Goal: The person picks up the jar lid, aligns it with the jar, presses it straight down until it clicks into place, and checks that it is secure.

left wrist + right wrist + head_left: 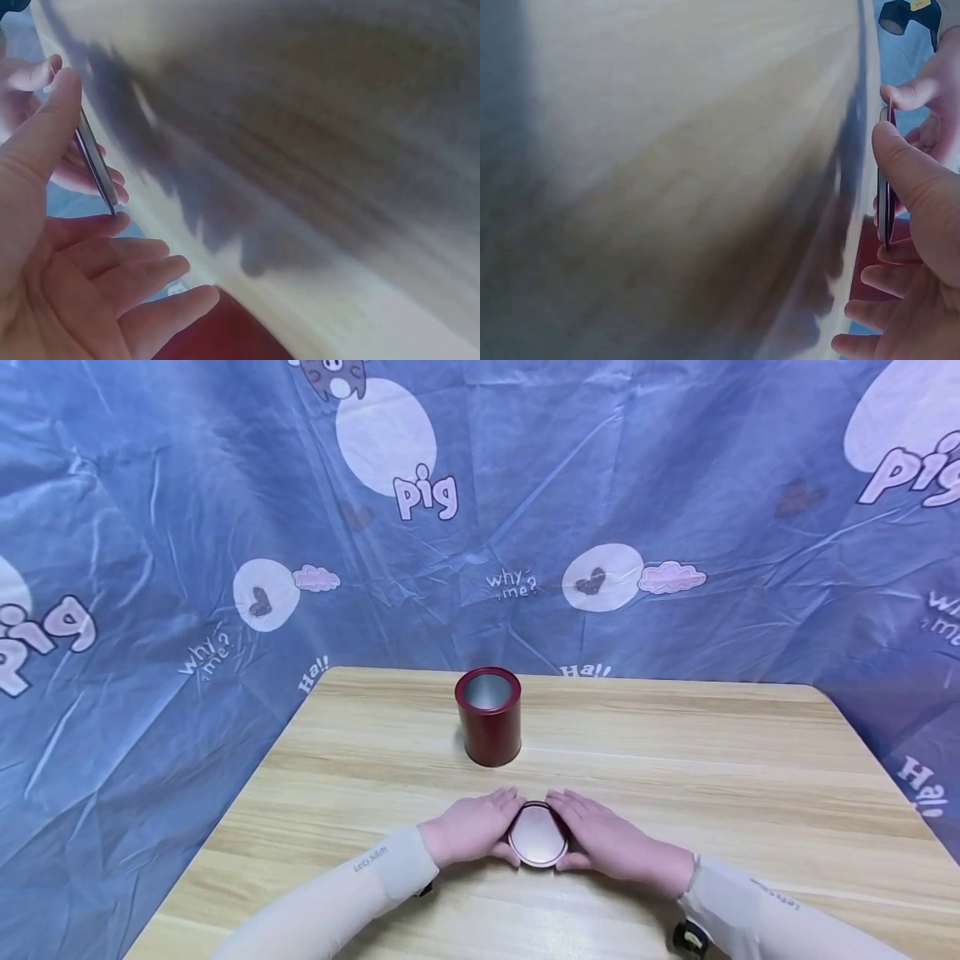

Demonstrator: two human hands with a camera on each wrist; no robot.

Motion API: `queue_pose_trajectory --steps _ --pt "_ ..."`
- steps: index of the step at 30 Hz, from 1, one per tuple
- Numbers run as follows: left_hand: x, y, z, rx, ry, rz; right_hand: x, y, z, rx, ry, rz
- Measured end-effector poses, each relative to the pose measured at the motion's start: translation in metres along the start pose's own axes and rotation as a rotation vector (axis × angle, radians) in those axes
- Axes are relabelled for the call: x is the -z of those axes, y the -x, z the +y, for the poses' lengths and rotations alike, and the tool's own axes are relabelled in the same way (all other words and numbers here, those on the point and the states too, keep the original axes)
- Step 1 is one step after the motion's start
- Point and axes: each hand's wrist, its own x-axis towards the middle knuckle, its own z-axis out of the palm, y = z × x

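Blue backdrop [525, 460]: "pig", "why me?", "Ha!!" prints. Round metal lid [538, 837] is over wood-grain tabletop [675, 752], edges pinched by left hand [478, 825] and right hand [603, 838] (thumb and index each). Open red tin [491, 735] beyond; sleeves [337, 893]: "Lets", rest unclear.

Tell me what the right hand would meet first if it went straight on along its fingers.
Most likely the red can, standing beyond the right hand in the head view. The left hand lies close to that line, so its fingertips might be brushed first; depth is unclear.
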Motion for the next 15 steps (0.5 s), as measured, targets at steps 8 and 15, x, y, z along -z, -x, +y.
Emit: queue_pose_trajectory --steps 8,15 --pt "0.023 -0.001 -0.008 -0.044 -0.055 0.088 0.016 -0.007 0.003 0.036 -0.050 0.087" --pt "0.046 -0.002 -0.014 -0.048 -0.034 0.137 0.039 -0.017 0.003 0.024 -0.050 0.098"
